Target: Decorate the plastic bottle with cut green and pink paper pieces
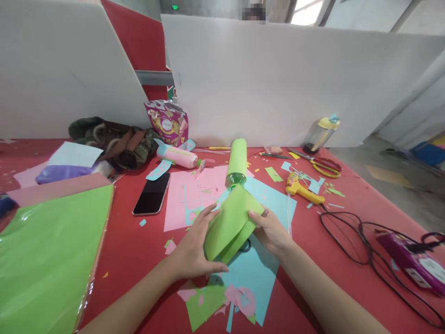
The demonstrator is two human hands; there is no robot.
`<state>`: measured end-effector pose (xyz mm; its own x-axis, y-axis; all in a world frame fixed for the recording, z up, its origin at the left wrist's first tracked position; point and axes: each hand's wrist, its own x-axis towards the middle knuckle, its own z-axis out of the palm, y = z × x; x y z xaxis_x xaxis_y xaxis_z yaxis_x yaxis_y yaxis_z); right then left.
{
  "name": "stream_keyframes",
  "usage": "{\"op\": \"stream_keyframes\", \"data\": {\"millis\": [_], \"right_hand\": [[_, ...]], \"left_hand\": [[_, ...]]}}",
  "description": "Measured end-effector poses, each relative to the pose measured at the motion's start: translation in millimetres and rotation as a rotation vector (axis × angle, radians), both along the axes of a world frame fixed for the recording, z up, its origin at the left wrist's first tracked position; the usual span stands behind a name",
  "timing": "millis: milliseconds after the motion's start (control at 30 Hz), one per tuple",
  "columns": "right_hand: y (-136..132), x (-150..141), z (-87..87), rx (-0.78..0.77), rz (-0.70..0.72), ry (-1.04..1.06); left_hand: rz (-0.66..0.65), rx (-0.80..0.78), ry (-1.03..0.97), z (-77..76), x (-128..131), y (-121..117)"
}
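A folded sheet of green paper [231, 220] is held between my two hands above the table. My left hand [194, 246] curves round its left edge, thumb below and fingers behind. At the upper right edge, my right hand [269, 227] pinches it between thumb and fingers. Just beyond lies a bottle wrapped in green paper [238, 157], its clear neck toward me. Beneath the hands are a light blue sheet [257, 278] and a pink sheet [175, 204]. A dark ring-shaped handle [246, 246] shows partly under the green paper; the rest is hidden.
A yellow glue gun [302, 191] with a black cable lies right, near scissors [325, 167] and a purple power strip [413, 264]. Left are a phone [152, 194], a pink bottle plane [177, 156] and a green paper pack [52, 250]. Paper scraps [205, 306] lie in front.
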<state>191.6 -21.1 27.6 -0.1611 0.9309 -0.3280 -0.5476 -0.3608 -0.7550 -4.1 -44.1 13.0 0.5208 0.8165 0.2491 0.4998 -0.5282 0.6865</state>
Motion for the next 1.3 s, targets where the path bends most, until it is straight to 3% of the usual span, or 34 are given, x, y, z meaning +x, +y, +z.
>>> {"op": "stream_keyframes", "data": {"millis": [167, 267, 400, 500, 633, 867, 1000, 1100, 1300], "right_hand": [[-2, -1, -1.5, 0.054, 0.081, 0.003], [-3, 0, -3.2, 0.081, 0.101, 0.003], [-2, 2, -4.0, 0.1, 0.088, -0.013], [1, 4, -1.6, 0.078, 0.016, -0.024], [5, 9, 4.5, 0.009, -0.138, -0.058], [10, 14, 10.0, -0.106, -0.286, -0.142], [9, 13, 15.8, -0.228, -0.128, -0.211], [7, 10, 18.6, -0.267, 0.011, -0.239], [2, 6, 7.4, -0.243, 0.216, -0.123]], "left_hand": [[0.018, -0.071, -0.014, -2.6, 1, 0], [0.112, -0.14, -0.044, -2.3, 0, 1], [0.313, -0.228, -0.082, 3.5, 0, 4], [0.556, -0.248, -0.147, 7.1, -3, 9], [0.751, -0.306, -0.39, 8.0, -11, 16], [0.655, -0.582, -0.854, 10.3, -18, 24], [0.508, -0.933, -1.042, 12.3, -23, 33], [0.532, -1.01, -0.937, 11.4, -23, 35], [0.507, -0.933, -0.635, 6.5, -20, 29]]}}
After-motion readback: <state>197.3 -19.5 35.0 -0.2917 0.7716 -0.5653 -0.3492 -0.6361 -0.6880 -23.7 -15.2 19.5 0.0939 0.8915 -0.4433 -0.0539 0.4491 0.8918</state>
